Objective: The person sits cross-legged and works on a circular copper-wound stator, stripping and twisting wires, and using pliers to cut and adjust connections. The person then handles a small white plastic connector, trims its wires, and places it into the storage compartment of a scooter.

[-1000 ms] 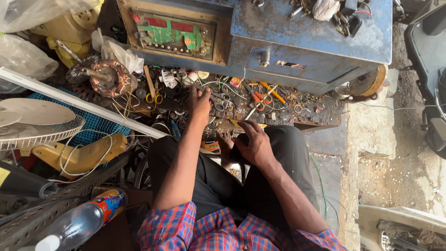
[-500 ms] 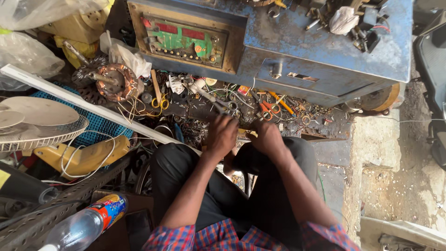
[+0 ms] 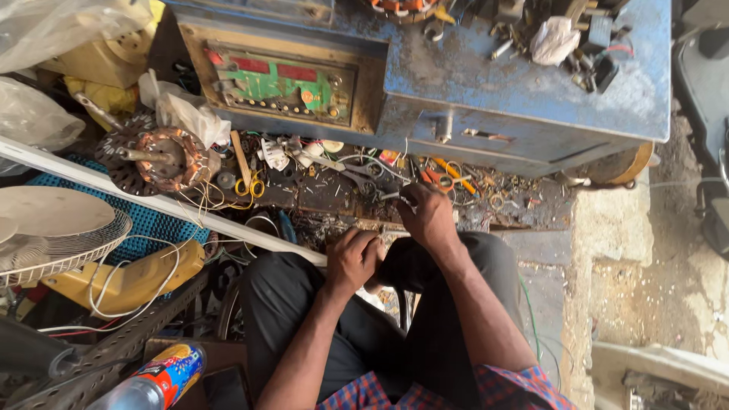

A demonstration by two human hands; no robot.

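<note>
- The view looks straight down at a seated person's lap in dark trousers, with a cluttered workshop floor ahead.
- The right hand point(image 3: 427, 216) reaches forward to the edge of the clutter, its fingers pinched on a small metal piece point(image 3: 400, 197); what the piece is cannot be told.
- The left hand point(image 3: 353, 260) is curled shut between the knees, touching a dark object point(image 3: 396, 267) that rests against the right thigh; whether it grips the object cannot be told.
- Just beyond the right hand lies a litter of wires, screws and orange-handled pliers point(image 3: 448, 176).
- Behind that stands a blue metal cabinet point(image 3: 524, 91) with a green circuit panel point(image 3: 282, 83) set in its front.
- To the left lie a copper-wound motor stator point(image 3: 163, 154), a long white strip point(image 3: 152, 203), a fan guard point(image 3: 57, 231) and a yellow casing point(image 3: 133, 279).
- A plastic bottle point(image 3: 156, 380) lies near the left elbow.
</note>
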